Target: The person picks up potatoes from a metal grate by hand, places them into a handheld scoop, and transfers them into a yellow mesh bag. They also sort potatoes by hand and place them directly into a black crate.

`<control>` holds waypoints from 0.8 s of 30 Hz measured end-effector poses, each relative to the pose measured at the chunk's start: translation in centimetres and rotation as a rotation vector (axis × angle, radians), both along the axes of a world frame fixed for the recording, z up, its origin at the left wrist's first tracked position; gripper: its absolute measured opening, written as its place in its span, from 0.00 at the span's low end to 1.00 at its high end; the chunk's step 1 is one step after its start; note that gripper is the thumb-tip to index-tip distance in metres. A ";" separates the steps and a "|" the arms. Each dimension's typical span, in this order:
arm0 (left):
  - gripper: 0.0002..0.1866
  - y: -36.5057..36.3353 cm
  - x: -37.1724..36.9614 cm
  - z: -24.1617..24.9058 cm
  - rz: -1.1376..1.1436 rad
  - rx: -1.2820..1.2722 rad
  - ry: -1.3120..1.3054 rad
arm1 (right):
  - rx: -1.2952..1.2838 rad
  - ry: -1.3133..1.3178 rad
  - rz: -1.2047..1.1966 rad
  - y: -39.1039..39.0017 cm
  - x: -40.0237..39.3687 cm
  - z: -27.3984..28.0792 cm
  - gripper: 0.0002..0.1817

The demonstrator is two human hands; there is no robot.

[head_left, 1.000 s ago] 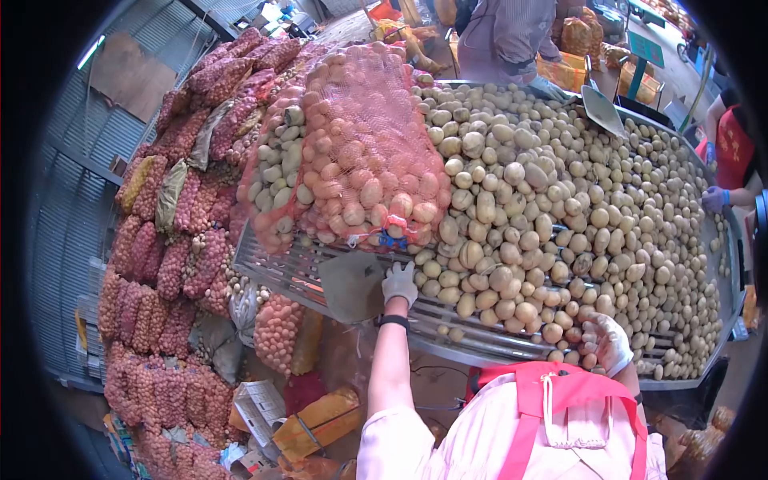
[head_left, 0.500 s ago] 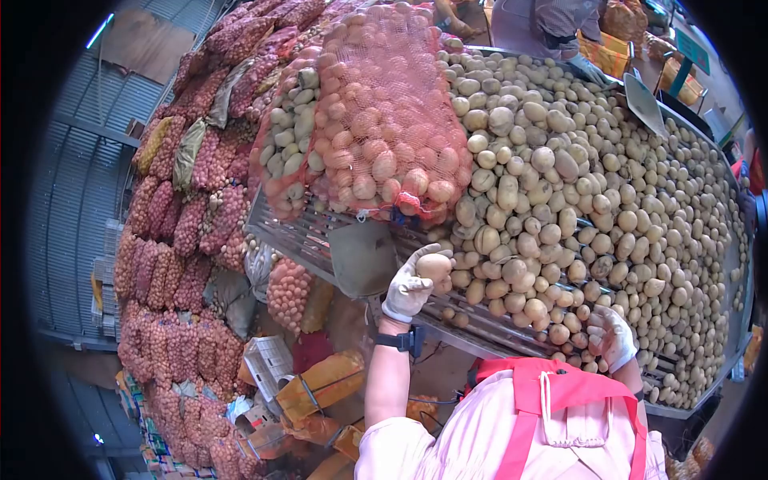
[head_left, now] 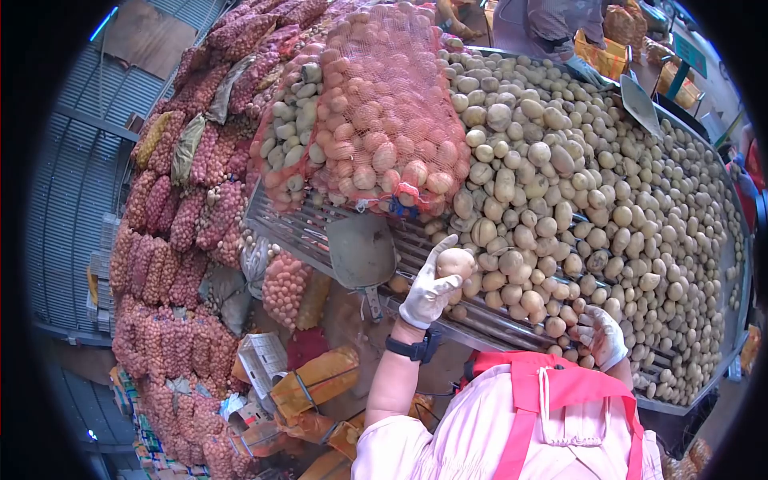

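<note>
You have smooth, pale-skinned potatoes (head_left: 544,192) over a sorting table (head_left: 292,232) of bare metal bars with a dull sheen, beside a matt grey scoop (head_left: 362,251) and a sack (head_left: 392,104) of coarse red plastic mesh.

The left hand (head_left: 430,290), gloved (a dark band circles its wrist), holds a potato (head_left: 455,265) above the slatted tabletop (head_left: 504,321). The gloved right hand (head_left: 602,337) touches the loose potatoes (head_left: 552,208). A scoop (head_left: 362,251) lies below the mesh sack (head_left: 392,112).
</note>
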State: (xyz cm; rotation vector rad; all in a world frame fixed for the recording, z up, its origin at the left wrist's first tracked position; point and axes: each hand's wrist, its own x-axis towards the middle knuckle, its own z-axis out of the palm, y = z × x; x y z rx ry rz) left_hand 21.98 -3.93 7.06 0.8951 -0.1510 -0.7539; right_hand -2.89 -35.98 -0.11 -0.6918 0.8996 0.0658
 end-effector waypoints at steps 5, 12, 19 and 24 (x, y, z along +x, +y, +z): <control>0.40 -0.3 -1.6 1.4 0.032 0.373 -0.305 | -0.004 -0.010 -0.009 0.2 -1.0 -0.6 0.19; 0.34 3.7 -5.0 1.5 0.196 0.509 -0.397 | -0.018 0.032 0.094 1.0 -0.4 0.8 0.20; 0.23 10.5 -11.2 0.5 0.445 0.932 -0.556 | 0.042 -0.092 0.318 1.2 1.1 -1.4 0.20; 0.12 18.4 -18.0 -5.8 0.873 0.732 0.149 | 0.010 -0.093 0.462 1.4 2.6 -2.1 0.26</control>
